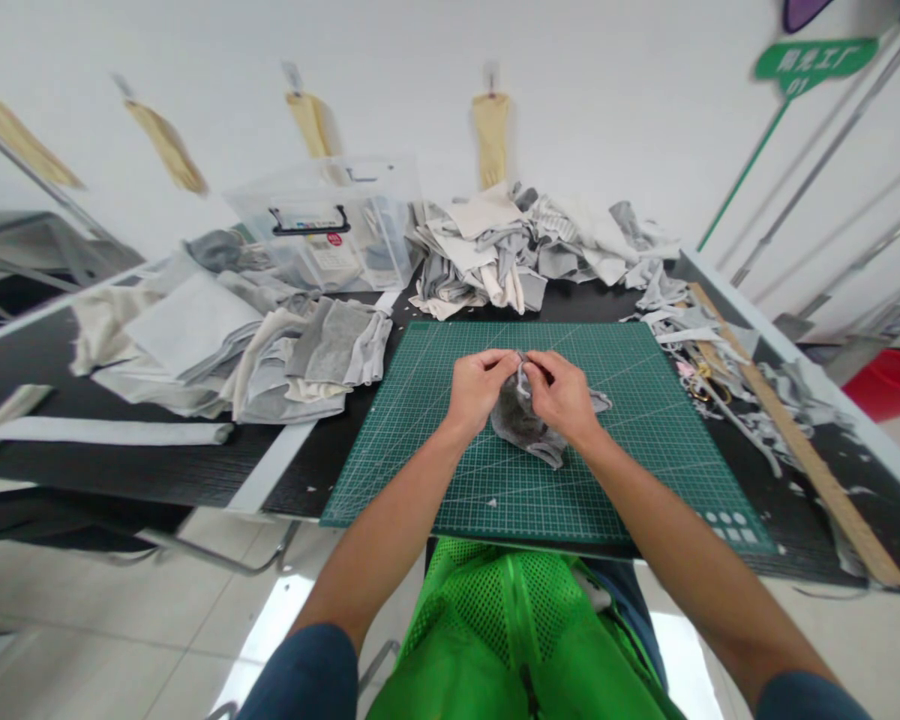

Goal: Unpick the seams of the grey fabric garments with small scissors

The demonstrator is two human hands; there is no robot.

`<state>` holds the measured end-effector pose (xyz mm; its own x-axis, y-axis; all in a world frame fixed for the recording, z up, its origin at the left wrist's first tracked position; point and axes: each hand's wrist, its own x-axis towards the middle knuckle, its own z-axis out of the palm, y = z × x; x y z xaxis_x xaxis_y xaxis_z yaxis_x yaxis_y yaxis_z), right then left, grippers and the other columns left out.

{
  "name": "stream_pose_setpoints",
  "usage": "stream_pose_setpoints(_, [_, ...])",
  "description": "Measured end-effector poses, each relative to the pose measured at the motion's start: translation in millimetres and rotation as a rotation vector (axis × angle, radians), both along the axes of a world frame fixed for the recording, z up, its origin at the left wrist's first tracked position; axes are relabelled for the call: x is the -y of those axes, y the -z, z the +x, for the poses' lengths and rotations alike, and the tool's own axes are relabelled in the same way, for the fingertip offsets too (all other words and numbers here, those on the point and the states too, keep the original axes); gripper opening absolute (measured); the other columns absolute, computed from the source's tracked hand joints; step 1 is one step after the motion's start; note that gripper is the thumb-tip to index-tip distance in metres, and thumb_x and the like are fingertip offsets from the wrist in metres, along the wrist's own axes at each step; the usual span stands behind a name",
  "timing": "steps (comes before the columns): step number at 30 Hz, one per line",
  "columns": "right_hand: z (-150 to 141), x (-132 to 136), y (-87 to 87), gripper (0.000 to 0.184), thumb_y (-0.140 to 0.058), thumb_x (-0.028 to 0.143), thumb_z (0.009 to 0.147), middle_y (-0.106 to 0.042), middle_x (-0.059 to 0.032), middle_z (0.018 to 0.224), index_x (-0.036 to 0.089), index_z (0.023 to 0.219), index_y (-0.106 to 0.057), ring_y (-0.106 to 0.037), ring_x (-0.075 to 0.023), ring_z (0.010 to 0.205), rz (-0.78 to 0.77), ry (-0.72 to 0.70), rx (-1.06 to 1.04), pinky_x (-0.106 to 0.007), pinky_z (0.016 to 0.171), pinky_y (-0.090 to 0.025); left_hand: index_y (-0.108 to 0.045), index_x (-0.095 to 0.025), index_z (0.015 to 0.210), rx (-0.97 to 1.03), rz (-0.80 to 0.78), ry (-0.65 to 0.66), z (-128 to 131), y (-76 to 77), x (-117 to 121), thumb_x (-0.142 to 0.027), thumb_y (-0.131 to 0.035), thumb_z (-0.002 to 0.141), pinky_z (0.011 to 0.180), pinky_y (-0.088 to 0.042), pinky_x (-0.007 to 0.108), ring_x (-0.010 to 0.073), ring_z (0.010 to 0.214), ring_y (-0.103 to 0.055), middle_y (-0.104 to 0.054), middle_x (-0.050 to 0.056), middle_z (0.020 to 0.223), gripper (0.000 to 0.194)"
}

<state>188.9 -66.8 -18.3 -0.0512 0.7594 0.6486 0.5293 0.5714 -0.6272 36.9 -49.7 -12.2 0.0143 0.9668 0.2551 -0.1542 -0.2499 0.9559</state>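
Observation:
Over the middle of a green cutting mat [390, 450], both hands pinch a piece of grey fabric [523, 425] at its upper edge. My left hand [481, 385] is closed, thumb and fingertips on the cloth. Close beside it, my right hand [559, 390] is closed on the same edge, its fingertips almost meeting the left ones. The rest of the fabric hangs crumpled below the hands, down to the mat. Part of it shows to the right of my right hand. What the fingertips cover is hidden.
Folded grey and white cloths [330, 345] lie left of the mat. A clear plastic box [326, 235] and a heap of fabric pieces [480, 245] stand behind it. To the right are a wooden ruler [802, 440] and fabric scraps [780, 400]. A red bin [892, 385] is beyond the table.

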Motion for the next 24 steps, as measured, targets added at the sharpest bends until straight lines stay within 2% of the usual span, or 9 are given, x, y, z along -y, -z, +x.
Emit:
stream_pose_setpoints(7, [10, -5, -0.4, 0.028, -0.053, 0.038, 0.097, -0.075, -0.0102, 0.104, 0.02, 0.106, -0.072, -0.069, -0.0242, 0.091, -0.036, 0.056, -0.108, -0.04, 0.084, -0.053, -0.08, -0.017, 0.088, -0.008, -0.011, -0.02, -1, -1.9, 0, -0.036, -0.079, 0.076, 0.072, -0.047, 0.028, 0.0144, 0.073, -0.062, -0.075, 0.004, 0.082, 0.023])
stream_pose_setpoints(11, [12, -7, 1.1, 0.027, -0.058, 0.041, 0.094, -0.074, -0.0096, 0.102, 0.02, 0.106, -0.071, -0.067, -0.0239, 0.089, -0.059, 0.036, -0.071, -0.04, 0.082, -0.053, -0.079, -0.017, 0.083, -0.1, 0.033, -0.046, -2, -5.3, 1, -0.034, -0.077, 0.079, 0.071, -0.047, 0.028, 0.0146, 0.072, -0.06, -0.073, 0.003, 0.08, 0.018])
stream_pose_setpoints(15, [9, -3, -2.5, 0.032, -0.059, 0.047, 0.094, -0.073, -0.0073, 0.095, 0.02, 0.107, -0.069, -0.065, -0.0203, 0.079, -0.129, -0.015, -0.145, -0.036, 0.075, -0.052, -0.076, -0.017, 0.081, -0.162, 0.077, -0.055, -3, -6.4, 0, -0.033, -0.075, 0.08, 0.069, -0.047, 0.027, 0.0142, 0.071, -0.059, -0.071, 0.002, 0.076, 0.015])
stream_pose_setpoints(17, [8, -1, -4.9, 0.037, -0.065, 0.051, 0.09, -0.072, -0.005, 0.09, 0.019, 0.108, -0.067, -0.061, -0.0176, 0.072, -0.201, -0.066, -0.162, -0.033, 0.069, -0.051, -0.075, -0.017, 0.083, -0.127, 0.07, -0.047, -2, -4.7, -2, -0.033, -0.075, 0.081, 0.069, -0.047, 0.027, 0.0134, 0.07, -0.059, -0.07, 0.002, 0.076, 0.016])
stream_pose_setpoints(20, [7, 0, -6.1, 0.042, -0.074, 0.052, 0.082, -0.073, -0.0038, 0.094, 0.02, 0.108, -0.066, -0.062, -0.0173, 0.076, -0.253, -0.148, -0.105, -0.031, 0.07, -0.051, -0.072, -0.017, 0.086, -0.002, 0.018, -0.02, -3, -2.1, -5, -0.036, -0.077, 0.08, 0.067, -0.048, 0.025, 0.0121, 0.07, -0.06, -0.07, 0.002, 0.078, 0.02])
stream_pose_setpoints(22, [8, -1, -5.1, 0.037, -0.074, 0.052, 0.082, -0.072, -0.0019, 0.088, 0.02, 0.098, -0.068, -0.062, -0.0174, 0.076, -0.265, -0.169, -0.059, -0.03, 0.07, -0.049, -0.07, -0.017, 0.088, 0.073, -0.058, 0.005, -4, -2.3, -7, -0.041, -0.077, 0.08, 0.061, -0.047, 0.024, 0.011, 0.065, -0.059, -0.069, 0.002, 0.078, 0.026])
stream_pose_setpoints(24, [9, -3, -3.7, 0.034, -0.069, 0.054, 0.086, -0.066, 0.0006, 0.074, 0.02, 0.085, -0.068, -0.058, -0.0159, 0.068, -0.277, -0.148, -0.087, -0.029, 0.064, -0.046, -0.067, -0.018, 0.09, 0.111, -0.138, 0.055, -7, -4.6, -7, -0.046, -0.076, 0.081, 0.056, -0.046, 0.023, 0.0112, 0.062, -0.06, -0.068, 0.002, 0.078, 0.03])
